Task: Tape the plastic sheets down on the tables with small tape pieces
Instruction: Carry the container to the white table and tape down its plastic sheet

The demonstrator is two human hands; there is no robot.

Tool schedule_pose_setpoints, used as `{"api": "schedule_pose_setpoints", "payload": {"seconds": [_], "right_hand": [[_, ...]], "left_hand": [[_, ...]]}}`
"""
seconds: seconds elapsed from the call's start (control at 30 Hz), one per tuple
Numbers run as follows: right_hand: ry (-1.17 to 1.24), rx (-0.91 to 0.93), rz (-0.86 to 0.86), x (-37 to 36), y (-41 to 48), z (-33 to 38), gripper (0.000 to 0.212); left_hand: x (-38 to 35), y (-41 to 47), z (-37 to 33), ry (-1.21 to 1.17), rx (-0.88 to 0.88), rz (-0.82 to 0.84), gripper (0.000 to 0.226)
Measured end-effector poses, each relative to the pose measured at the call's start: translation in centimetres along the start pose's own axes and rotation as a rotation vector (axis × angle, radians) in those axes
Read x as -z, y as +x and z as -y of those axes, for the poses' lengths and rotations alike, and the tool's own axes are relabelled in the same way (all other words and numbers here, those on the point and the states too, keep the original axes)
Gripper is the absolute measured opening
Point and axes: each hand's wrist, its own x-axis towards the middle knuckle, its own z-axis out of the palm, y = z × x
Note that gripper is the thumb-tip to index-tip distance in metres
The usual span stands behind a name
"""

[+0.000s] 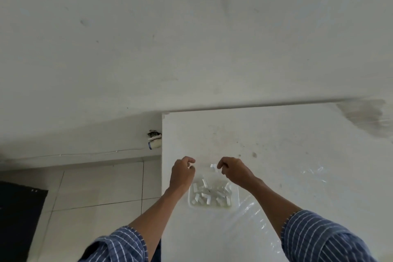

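Observation:
A white table (276, 134) stands against a white wall, with a clear plastic sheet (255, 215) lying over its right and near part. A shallow white tray (235, 205) holds several small tape pieces (204, 195). My right hand (234, 171) pinches a small tape piece (212, 166) above the tray. My left hand (182, 171) is level with it on the left, thumb and fingers curled together; a clear strip seems to stretch between the hands, too faint to be sure.
The table's left edge (162, 176) drops to a tiled floor (95, 187). A dark mat (19, 219) lies at the far left. A hole in the wall with a taped cable (154, 139) sits by the table's back left corner.

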Motion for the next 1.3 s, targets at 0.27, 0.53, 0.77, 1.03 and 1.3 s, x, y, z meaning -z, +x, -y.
{"api": "schedule_pose_setpoints", "payload": {"seconds": [0.27, 0.53, 0.77, 1.03, 1.3], "right_hand": [[0.005, 0.037, -0.045, -3.9, -2.7, -0.6, 0.015], [-0.182, 0.065, 0.013, -7.2, -3.9, -0.9, 0.019], [-0.438, 0.162, 0.07, -8.1, -4.8, -2.3, 0.034], [-0.36, 0.168, -0.02, -8.7, -5.0, -2.1, 0.021], [-0.142, 0.16, 0.023, -5.9, -4.3, -2.2, 0.013]], "left_hand": [[-2.1, -3.0, 1.6, 0.124, -0.077, -0.039, 0.036], [-1.6, -4.1, 2.6, 0.158, -0.121, 0.0, 0.041], [-1.5, -4.5, 3.4, 0.189, -0.151, 0.013, 0.037], [-1.3, -4.9, 3.5, 0.22, -0.179, 0.022, 0.035], [-1.4, -4.9, 2.4, 0.337, -0.293, -0.039, 0.024]]}}
